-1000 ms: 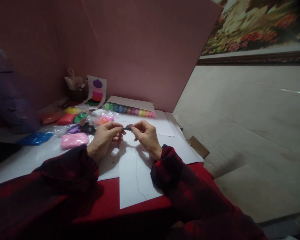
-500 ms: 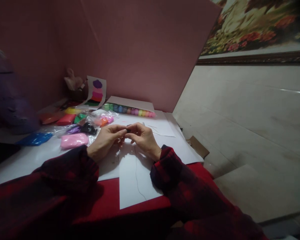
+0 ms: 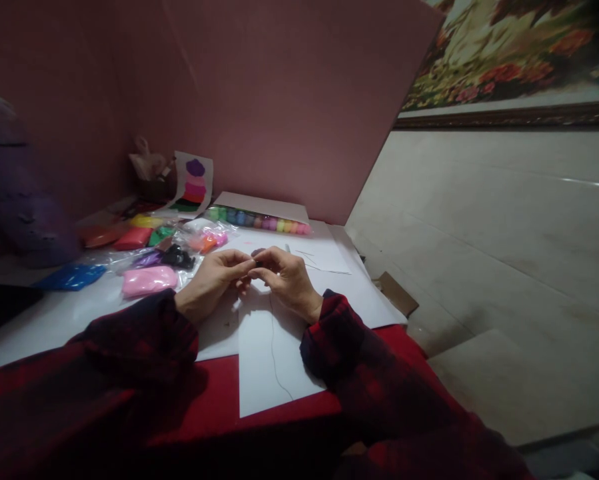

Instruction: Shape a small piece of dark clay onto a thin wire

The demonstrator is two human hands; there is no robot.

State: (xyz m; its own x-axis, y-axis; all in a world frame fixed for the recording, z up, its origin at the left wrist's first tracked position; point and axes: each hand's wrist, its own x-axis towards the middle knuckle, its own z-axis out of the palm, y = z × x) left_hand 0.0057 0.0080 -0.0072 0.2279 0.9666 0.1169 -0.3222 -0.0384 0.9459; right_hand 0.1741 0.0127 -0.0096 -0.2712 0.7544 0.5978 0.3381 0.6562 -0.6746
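**Two hands pinch a small dark piece above the white sheet**

The left hand (image 3: 210, 280) and the right hand (image 3: 288, 277) meet fingertip to fingertip over the white sheet (image 3: 274, 360), both closed in a pinch on a small dark piece (image 3: 258, 255) held between them. The piece is mostly hidden by the fingers, so its shape cannot be told. A thin dark thread (image 3: 273, 353) lies in a curve on the sheet just below the hands and runs toward the sheet's near edge.

Left of the sheet, on the worktop (image 3: 54, 320), lies a scatter of coloured clay packets: a pink packet (image 3: 146, 280) nearest the left hand, a blue packet (image 3: 69, 276) further left, and behind them a purple and black packet (image 3: 164, 257), a red packet (image 3: 132, 238), a green packet (image 3: 159, 234) and a yellow packet (image 3: 144, 220). Beyond the sheet's far end a long row of pastel balls (image 3: 259, 221) lies in a clear sleeve against the pink backboard (image 3: 279, 100). Left of that row a card with stacked coloured shapes (image 3: 193, 181) leans upright. A red cloth (image 3: 214, 400) shows under the sheet's near edge, partly covered by dark plaid sleeves (image 3: 139, 340). Far left of the sheet a blurred purple object (image 3: 14, 193) stands at the worktop's edge. Right of the sheet a brown cardboard corner (image 3: 396, 293) pokes out over the pale floor (image 3: 504, 267).
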